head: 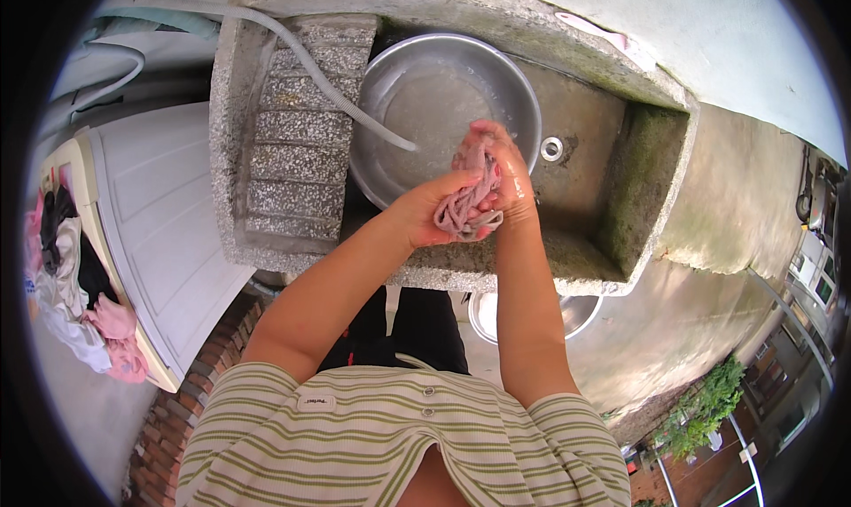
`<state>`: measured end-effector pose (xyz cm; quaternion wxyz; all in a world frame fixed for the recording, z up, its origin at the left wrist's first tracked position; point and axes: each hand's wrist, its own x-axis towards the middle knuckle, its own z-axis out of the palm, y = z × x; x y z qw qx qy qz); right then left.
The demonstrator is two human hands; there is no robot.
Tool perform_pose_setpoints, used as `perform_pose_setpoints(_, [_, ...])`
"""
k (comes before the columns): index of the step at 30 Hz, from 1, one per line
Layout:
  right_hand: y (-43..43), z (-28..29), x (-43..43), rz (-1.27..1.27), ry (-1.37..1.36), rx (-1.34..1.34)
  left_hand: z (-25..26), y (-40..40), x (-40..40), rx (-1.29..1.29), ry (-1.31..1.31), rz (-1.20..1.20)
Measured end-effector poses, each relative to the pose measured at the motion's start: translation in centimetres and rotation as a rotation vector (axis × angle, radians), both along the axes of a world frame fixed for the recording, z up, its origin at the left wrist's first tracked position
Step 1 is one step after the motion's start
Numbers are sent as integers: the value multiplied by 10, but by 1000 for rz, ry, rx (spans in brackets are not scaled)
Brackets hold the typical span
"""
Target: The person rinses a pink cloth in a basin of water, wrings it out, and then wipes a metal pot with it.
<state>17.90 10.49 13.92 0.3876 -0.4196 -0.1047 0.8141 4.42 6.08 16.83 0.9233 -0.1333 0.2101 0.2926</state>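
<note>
A wet pink cloth point(469, 198), bunched up, is squeezed between my two hands above the near right rim of a metal basin point(452, 41). My left hand point(425, 208) grips it from the left, with the thumb across the top. Wrapped around its right side is my right hand point(512, 168), wet and shiny. The cloth hides parts of the fingers. Below, the basin holds some water point(432, 101). A grey corrugated hose point(319, 75) reaches over from the upper left, its end inside the basin.
The basin stands in a stone sink point(658, 194) with a ribbed washboard slab point(296, 148) on the left and a metal drain point(552, 149) on the right. A pink-handled brush point(598, 32) lies on the back ledge. Clothes point(73, 274) lie on a white appliance point(159, 174) at left. Another basin point(585, 314) sits below.
</note>
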Motion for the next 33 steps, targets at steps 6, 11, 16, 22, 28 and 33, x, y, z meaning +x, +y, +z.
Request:
perform_pose_setpoints(6, [19,-10,-10,356,-642,186,-34,19,1,391,670,-448])
perform_pose_setpoints(11, [8,-49,1,636,-1391,446,-38,8,37,637,1218,-618])
perform_pose_setpoints(16, [12,2,33,456,-472,140,-17,-4,27,268,735,-460])
perform_pose_setpoints(22, [-24,32,3,-277,520,252,50,10,43,-180,-187,36])
perform_pose_setpoints(28, [10,45,6,-91,646,144,49,7,21,2,-265,-64])
perform_pose_setpoints(33, [20,55,15,220,-364,71,24,14,28,75,300,-342])
